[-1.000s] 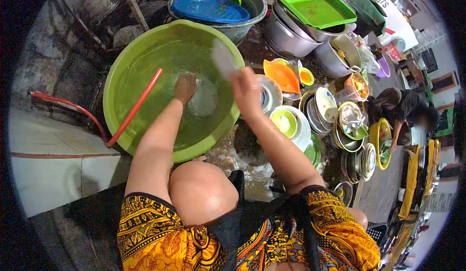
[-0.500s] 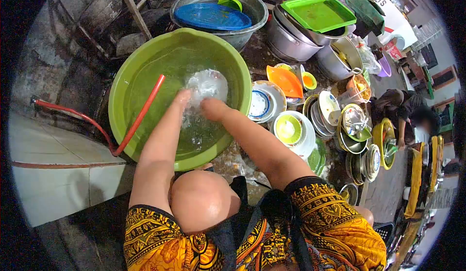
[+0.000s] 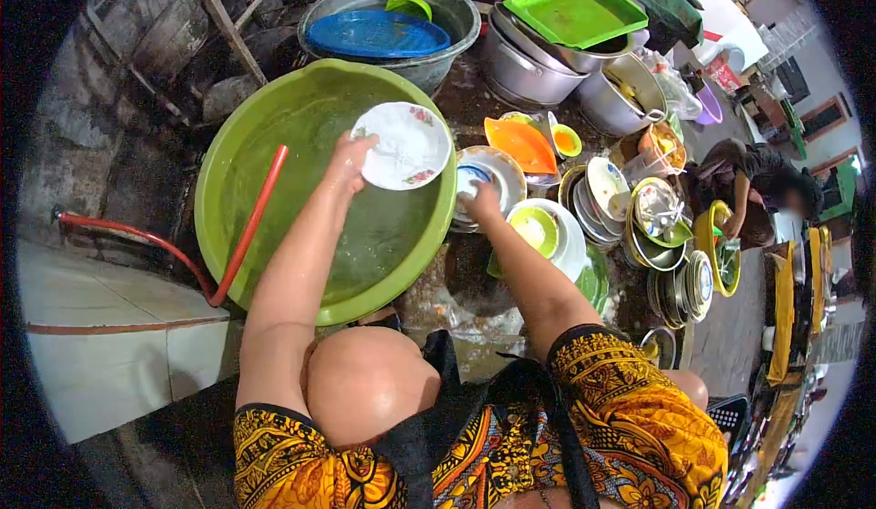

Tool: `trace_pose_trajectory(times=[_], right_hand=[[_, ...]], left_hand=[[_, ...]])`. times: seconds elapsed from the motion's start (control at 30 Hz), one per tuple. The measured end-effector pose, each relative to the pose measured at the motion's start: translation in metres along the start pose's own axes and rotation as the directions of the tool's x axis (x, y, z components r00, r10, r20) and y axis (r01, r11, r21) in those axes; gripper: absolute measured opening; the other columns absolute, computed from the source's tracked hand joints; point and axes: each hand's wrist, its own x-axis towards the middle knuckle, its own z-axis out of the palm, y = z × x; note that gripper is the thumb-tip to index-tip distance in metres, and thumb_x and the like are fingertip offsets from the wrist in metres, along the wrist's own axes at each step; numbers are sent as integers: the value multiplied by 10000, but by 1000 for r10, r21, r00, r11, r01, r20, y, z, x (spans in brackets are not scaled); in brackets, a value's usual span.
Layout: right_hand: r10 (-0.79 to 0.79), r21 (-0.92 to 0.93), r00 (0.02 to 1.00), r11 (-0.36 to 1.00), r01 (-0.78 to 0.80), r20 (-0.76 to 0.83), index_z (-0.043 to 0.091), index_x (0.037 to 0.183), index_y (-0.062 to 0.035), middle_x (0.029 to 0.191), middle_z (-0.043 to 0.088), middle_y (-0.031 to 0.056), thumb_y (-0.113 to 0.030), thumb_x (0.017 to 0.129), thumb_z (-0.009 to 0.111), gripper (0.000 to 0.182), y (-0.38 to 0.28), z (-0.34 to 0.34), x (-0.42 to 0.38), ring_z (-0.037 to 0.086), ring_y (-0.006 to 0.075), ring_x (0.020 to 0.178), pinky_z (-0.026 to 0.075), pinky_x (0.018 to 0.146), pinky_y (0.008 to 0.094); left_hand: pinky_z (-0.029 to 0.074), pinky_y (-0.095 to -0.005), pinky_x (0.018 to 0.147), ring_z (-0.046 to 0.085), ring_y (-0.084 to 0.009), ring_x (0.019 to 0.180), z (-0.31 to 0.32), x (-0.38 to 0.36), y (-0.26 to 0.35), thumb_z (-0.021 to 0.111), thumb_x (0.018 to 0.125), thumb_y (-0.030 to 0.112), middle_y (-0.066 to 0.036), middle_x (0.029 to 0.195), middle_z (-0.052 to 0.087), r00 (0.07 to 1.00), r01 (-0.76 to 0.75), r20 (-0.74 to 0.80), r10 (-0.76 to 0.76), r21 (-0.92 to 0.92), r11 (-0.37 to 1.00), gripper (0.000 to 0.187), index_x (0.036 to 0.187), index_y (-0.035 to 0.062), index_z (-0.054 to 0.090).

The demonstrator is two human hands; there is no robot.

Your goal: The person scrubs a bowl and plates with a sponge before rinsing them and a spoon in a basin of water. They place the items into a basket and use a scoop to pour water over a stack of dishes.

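My left hand (image 3: 347, 162) grips a white plate with pink flowers on its rim (image 3: 403, 146) by its left edge. It holds the plate tilted over the large green tub of water (image 3: 212, 190). To the right of the tub, my right hand (image 3: 484, 202) is closed at the edge of a small blue-and-white dish (image 3: 469, 177), which lies on a stack of plates (image 3: 507, 173). The thumb and part of the fingers cover the dish's near side. A white plate and a light green bowl (image 3: 533, 232) stand just beside my right wrist.
A red hose (image 3: 257, 217) hangs over the tub's left rim. Behind are a grey basin (image 3: 319, 7) with a blue tray, and metal pots (image 3: 525, 71) under a green tray (image 3: 575, 12). Stacked dishes (image 3: 607, 190) stand at right; a person (image 3: 744, 176) crouches beyond by a yellow basin (image 3: 716, 272).
Both hands have come out of the water. My left hand has lifted the flowered plate above the tub, and my right hand has moved right to the blue-and-white dish on the stack.
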Motion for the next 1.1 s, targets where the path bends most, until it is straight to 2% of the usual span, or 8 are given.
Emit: trace_pose_trajectory(times=[0.1, 0.27, 0.33, 0.5, 0.57, 0.7, 0.93, 1.1], right_hand=[[-19, -381, 988, 921, 77, 154, 554, 1060, -87, 1079, 532, 148, -289, 662, 654, 457, 15, 29, -12, 498, 303, 1019, 396, 864, 418], [-44, -327, 965, 936, 130, 258, 568, 1018, -89, 1064, 508, 139, -242, 631, 675, 429, 28, 52, -12, 503, 332, 973, 374, 841, 438], [-15, -262, 965, 963, -56, -263, 592, 969, -83, 1016, 521, 143, -210, 607, 693, 397, 43, 65, -5, 510, 331, 939, 369, 830, 458], [397, 686, 898, 708, -168, -190, 583, 1007, -79, 1069, 541, 166, -223, 574, 721, 477, 57, 76, 19, 519, 321, 967, 400, 852, 400], [129, -81, 977, 986, -145, -171, 575, 1022, -66, 1063, 560, 165, -220, 579, 713, 489, 32, 50, 13, 523, 315, 980, 431, 838, 359], [371, 153, 926, 921, -357, -69, 463, 1140, -35, 1043, 555, 210, -212, 562, 749, 668, 50, 76, 36, 558, 306, 950, 458, 802, 377], [466, -96, 834, 883, -459, 295, 589, 956, 15, 910, 631, 106, -235, 621, 724, 440, 67, 71, 64, 617, 226, 830, 504, 684, 303], [274, 50, 950, 962, -269, -149, 576, 824, -31, 851, 603, 171, -143, 643, 648, 225, 19, -4, 31, 575, 336, 820, 447, 730, 397]], left_hand=[[498, -340, 675, 607, -229, 766, 35, -7, 8, 490, 753, -20, -145, 902, 606, 998, -60, -14, 61, 70, 996, 289, 1039, -63, 509], [471, -313, 686, 587, -201, 757, 69, -11, 9, 466, 729, -36, -134, 890, 603, 989, -86, -95, 109, 223, 971, 311, 1036, -62, 508], [453, -308, 712, 574, -197, 785, 77, -12, 5, 461, 724, -30, -133, 896, 601, 968, -224, -52, 244, 249, 942, 309, 1026, -62, 515], [440, -318, 741, 575, -217, 815, 90, -10, 0, 458, 746, 1, -154, 921, 603, 936, -317, -36, 349, 337, 886, 306, 1038, -68, 521], [437, -331, 764, 584, -251, 846, 90, -6, 1, 457, 776, 25, -183, 945, 601, 881, -427, 33, 472, 486, 763, 315, 1074, -64, 509], [432, -341, 790, 584, -276, 889, 87, -9, 14, 468, 795, 47, -200, 972, 597, 806, -539, 44, 590, 466, 701, 322, 1099, -54, 505], [423, -350, 821, 576, -293, 935, 24, -1, 21, 461, 811, 52, -211, 1002, 589, 692, -529, -57, 719, 638, 560, 325, 1123, -30, 505], [447, -370, 778, 590, -322, 886, -36, 14, -6, 487, 761, 52, -208, 972, 603, 725, -158, -299, 621, 804, 573, 363, 1122, 26, 525]])
